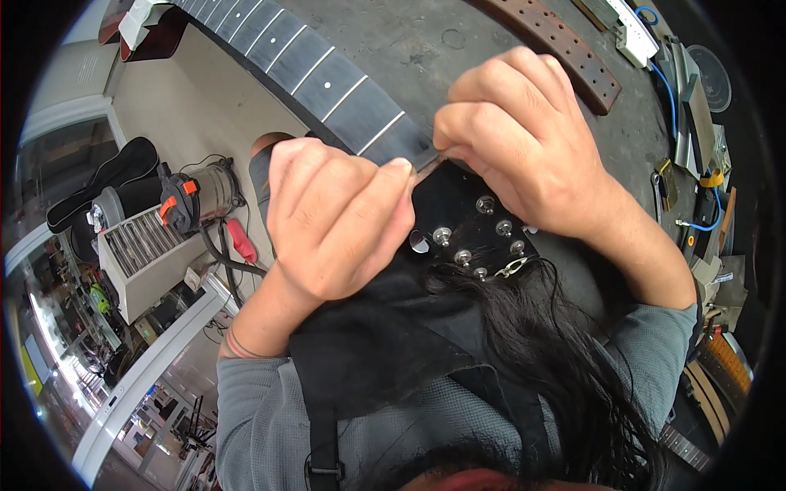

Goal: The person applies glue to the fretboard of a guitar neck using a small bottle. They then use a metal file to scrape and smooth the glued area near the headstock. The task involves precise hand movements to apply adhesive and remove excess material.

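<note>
A guitar neck runs down from the upper left, its dark fretboard (304, 72) crossed by bright frets and dotted with white inlays. Below its end is a black headstock (452, 196) with several silver tuner posts (442, 236). My left hand (336, 214) is closed at the left edge of the joint between fretboard and headstock, thumb and fingers pinched. On the opposite edge, my right hand (524, 139) is closed with bent fingers. A narrow brownish strip (427, 168) shows between my fingertips. What either hand pinches is too small or hidden to name.
Dark hair (532, 303) hangs by the headstock's lower edge, near a silver clasp (513, 267). On the grey workbench (409, 41) lies a brown strip with holes (557, 45). A power strip (630, 37) and blue cord are farther right. A vacuum cleaner (201, 192) stands at left.
</note>
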